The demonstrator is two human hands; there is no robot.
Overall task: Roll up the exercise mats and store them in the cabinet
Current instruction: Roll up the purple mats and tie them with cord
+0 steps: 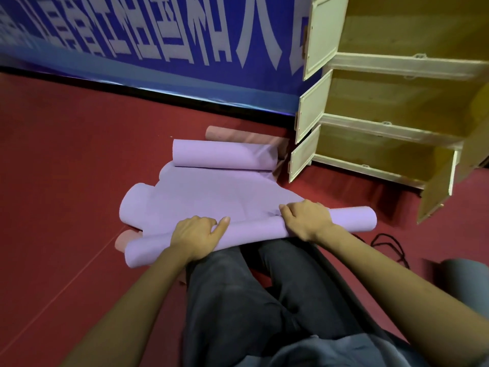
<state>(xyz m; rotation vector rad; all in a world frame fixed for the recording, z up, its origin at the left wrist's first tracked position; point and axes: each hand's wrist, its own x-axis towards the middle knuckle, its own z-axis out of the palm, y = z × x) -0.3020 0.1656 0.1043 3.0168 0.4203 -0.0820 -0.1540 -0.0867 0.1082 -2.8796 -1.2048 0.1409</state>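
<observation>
A purple exercise mat (209,192) lies on the red floor in front of my knees. Its near end is rolled into a thin tube and its far end curls into a thicker roll (225,156). My left hand (198,234) grips the near tube left of its middle, thumb stretched along it. My right hand (307,219) grips the same tube further right, fingers curled over the top. A pink mat shows behind the far roll (225,133) and under the near left corner (124,239). The wooden cabinet (391,123) stands at the right with its doors open.
A blue banner (158,35) with white characters runs along the back wall. A grey rolled mat (463,276) lies at the right edge near a black cord (391,247) on the floor. The lowest cabinet doors (436,186) swing out over the floor.
</observation>
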